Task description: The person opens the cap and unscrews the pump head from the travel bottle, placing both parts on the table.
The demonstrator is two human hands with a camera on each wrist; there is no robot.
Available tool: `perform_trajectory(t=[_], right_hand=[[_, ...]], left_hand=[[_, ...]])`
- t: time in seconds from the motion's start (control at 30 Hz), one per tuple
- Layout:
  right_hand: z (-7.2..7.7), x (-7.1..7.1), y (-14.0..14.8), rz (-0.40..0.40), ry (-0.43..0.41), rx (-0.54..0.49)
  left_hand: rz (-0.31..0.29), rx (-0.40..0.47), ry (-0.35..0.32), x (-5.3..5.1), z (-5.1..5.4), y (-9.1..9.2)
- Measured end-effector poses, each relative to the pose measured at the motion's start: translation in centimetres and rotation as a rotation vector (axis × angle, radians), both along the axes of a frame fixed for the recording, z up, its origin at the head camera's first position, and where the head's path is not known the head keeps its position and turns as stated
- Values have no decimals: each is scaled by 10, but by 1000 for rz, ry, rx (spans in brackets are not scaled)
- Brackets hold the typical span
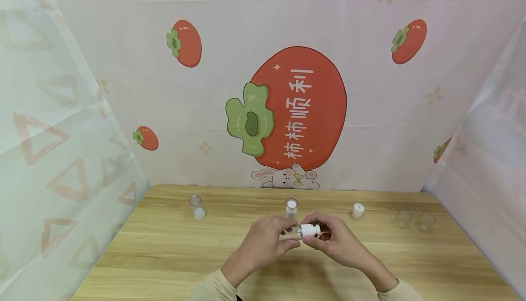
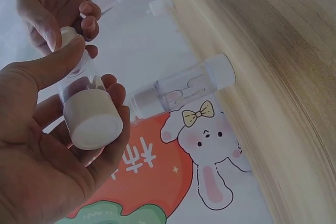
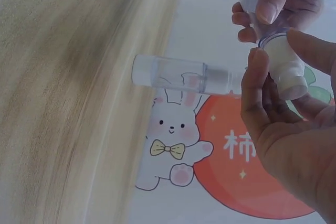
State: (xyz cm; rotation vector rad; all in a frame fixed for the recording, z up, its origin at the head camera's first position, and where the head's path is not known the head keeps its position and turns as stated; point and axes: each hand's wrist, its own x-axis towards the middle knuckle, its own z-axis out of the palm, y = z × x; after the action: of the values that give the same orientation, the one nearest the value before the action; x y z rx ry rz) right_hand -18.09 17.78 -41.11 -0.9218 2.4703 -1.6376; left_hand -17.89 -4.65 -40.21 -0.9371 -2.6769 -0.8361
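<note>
Left hand (image 1: pixel 263 240) and right hand (image 1: pixel 339 242) both gripped 1 clear bottle (image 1: pixel 302 232) at the lower centre of the head frame. Left fingers curled around its clear body, near the white base (image 2: pixel 94 121); right thumb and fingers pinched its white collar (image 1: pixel 310 230). Just behind, a 2nd bottle (image 1: pixel 291 207) stood upright on the wooden surface (image 1: pixel 164 255). A clear tube (image 1: pixel 197 206) with a white bottom stood at the lower left, a small white cap (image 1: pixel 358 210) right of centre, and 2 clear covers (image 1: pixel 425 221) at the lower right.
</note>
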Motion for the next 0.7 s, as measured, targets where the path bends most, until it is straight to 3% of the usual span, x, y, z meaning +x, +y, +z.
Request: perform_trajectory(t=[0.3, 0.7], right_hand=[[1, 0, 0, 7, -1, -29], [0, 0, -1, -21, 40, -52]], left_hand=[[-18, 25, -96, -2, 0, -1], [-19, 34, -124, -2, 0, -2]])
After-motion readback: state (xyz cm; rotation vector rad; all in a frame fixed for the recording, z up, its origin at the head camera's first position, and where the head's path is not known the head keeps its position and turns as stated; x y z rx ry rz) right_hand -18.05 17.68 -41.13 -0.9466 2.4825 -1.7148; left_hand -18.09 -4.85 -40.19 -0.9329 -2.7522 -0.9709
